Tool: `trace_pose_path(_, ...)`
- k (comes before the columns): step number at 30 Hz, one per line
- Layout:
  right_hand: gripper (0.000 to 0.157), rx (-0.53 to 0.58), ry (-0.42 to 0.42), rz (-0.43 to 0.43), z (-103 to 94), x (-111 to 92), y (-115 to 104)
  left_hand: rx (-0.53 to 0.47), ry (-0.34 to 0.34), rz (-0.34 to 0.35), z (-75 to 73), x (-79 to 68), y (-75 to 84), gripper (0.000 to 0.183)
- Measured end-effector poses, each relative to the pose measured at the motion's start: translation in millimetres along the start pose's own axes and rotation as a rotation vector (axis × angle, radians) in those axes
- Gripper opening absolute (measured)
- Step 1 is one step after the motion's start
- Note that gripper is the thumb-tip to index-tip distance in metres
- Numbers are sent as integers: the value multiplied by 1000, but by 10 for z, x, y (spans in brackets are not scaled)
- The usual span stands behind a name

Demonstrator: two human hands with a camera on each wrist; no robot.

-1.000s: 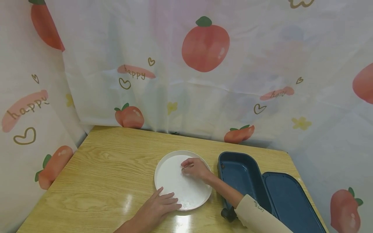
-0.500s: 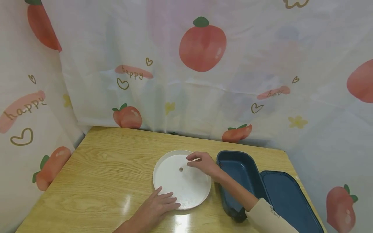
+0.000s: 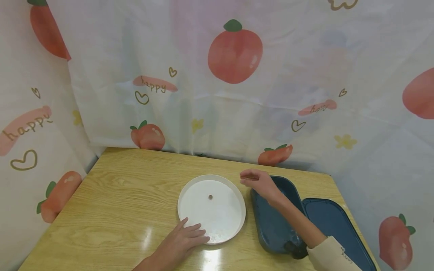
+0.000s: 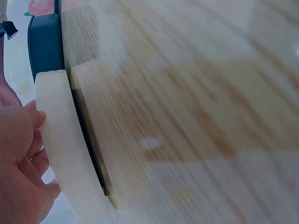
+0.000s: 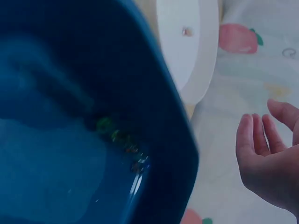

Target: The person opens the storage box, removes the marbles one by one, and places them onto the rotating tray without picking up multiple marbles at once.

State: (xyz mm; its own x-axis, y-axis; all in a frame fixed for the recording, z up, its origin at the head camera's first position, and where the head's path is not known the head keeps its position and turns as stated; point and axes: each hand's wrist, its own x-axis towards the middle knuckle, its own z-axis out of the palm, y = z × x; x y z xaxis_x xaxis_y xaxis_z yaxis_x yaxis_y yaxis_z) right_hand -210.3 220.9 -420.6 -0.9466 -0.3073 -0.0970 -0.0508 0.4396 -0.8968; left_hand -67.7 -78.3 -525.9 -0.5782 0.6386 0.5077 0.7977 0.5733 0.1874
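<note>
A round white plate (image 3: pixel 217 229) with a raised rim lies on the table. One small brownish round piece (image 3: pixel 210 197) sits on it, a little beyond the middle. My left hand (image 3: pixel 179 242) rests its spread fingers on the plate's near left rim; the left wrist view shows the fingertips along that rim (image 4: pixel 70 154). Above the far left corner of a deep dark blue box (image 3: pixel 272 229) hovers my right hand (image 3: pixel 259 182). Its fingers are loosely bent with nothing between them. In the right wrist view, several small green and shiny bead-like pieces (image 5: pixel 122 140) lie inside the box.
A flat dark blue lid (image 3: pixel 333 222) lies to the right of the box. Around the plate spreads the wood-grain table (image 3: pixel 129 195). A white curtain (image 3: pixel 190 101) with printed peaches hangs behind the table and along both sides.
My right hand has drawn away from the plate, up and right to the blue box, and the small brownish piece now shows on the plate. The left hand has stayed on the rim.
</note>
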Motion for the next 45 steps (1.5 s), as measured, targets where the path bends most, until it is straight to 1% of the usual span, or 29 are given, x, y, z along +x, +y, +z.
trace_pose_path(3, 38, 34, 10, 4, -128, -23, 112, 1, 3, 3, -5, 3, 4, 38)
trace_pose_path(5, 39, 29, 22, 19, -206, -34, 190, 0, 5, 4, -7, 5, 6, 38)
trace_pose_path(10, 37, -46, 53, 50, -346, -29, 376, 5, 3, 1, -12, 9, 10, 38)
trace_pose_path(15, 32, -124, 57, 76, -412, -25, 490, -2, 0, -2, -22, 13, 20, 38)
trace_pose_path(19, 29, -157, 48, 105, -420, -22, 542, -15, 5, -5, -29, 12, 25, 37)
trace_pose_path(26, 24, -214, 76, 195, -402, 7, 655, -9, 9, -2, -8, 7, 14, 37)
trace_pose_path(29, 22, -240, 68, 201, -384, 34, 720, 2, 23, 9, 6, 3, 10, 37)
trace_pose_path(35, 21, -245, 69, 218, -332, 81, 829, 10, 54, 18, 24, -4, 19, 36)
trace_pose_path(42, 19, -329, 96, 194, -294, 111, 867, -3, 52, 13, 8, 9, 29, 39)
trace_pose_path(45, 17, -347, 105, 195, -286, 109, 862, -3, 50, 13, 12, 12, 31, 40)
